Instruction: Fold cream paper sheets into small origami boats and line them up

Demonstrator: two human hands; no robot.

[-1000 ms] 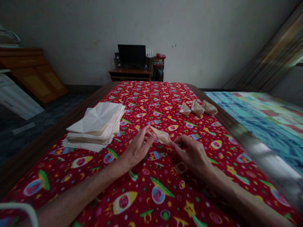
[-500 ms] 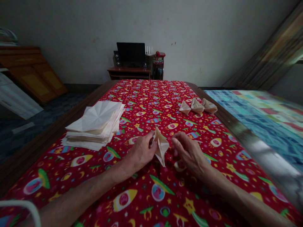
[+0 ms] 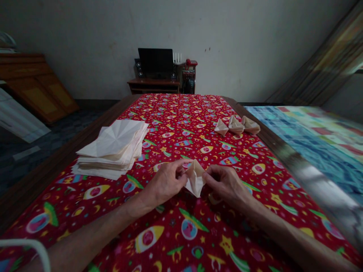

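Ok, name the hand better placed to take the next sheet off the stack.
Left, probably: your left hand is nearest the paper stack, while your right hand sits on the far side of the folded paper that both hands hold.

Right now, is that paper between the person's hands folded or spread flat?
Folded: the cream paper piece shows creases and a pointed lower tip, and it is pinched between the left hand and the right hand.

One left hand (image 3: 166, 185) and one right hand (image 3: 227, 185) are pinching one folded paper piece (image 3: 195, 178) between them, three more folded paper pieces (image 3: 236, 125) are sitting in a row, one stack of creased paper sheets (image 3: 112, 147) is lying nearby, and one monitor (image 3: 155, 60), two speakers (image 3: 138, 68) and one red telephone (image 3: 190, 62) are standing beyond the desk (image 3: 68, 153)
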